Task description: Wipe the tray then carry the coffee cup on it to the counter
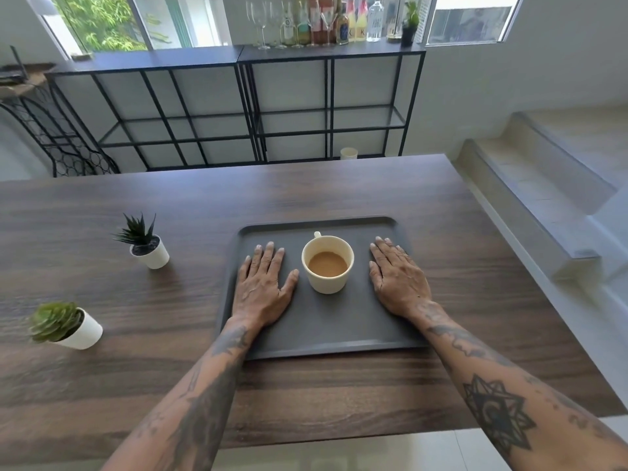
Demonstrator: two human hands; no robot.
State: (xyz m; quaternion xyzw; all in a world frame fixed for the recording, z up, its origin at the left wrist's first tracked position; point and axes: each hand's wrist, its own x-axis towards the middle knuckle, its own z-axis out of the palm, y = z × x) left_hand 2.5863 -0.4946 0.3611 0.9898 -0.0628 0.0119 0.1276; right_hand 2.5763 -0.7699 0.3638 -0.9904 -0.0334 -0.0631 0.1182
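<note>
A dark grey rectangular tray [326,329] lies on the dark wooden table [102,385]. A cream cup [328,265] with brown coffee in it stands upright in the tray's middle, its handle pointing away from me. My left hand [263,283] lies flat, palm down, on the tray just left of the cup, with the thumb close to the cup's base. My right hand [397,275] lies flat on the tray to the cup's right, a little apart from it. Neither hand holds anything. No cloth is in view.
Two small potted plants [144,241] [63,326] in white pots stand on the table's left part. Beyond the table a black metal shelf unit [244,96] carries bottles and wine glasses [316,22]. Pale steps [530,185] rise at the right.
</note>
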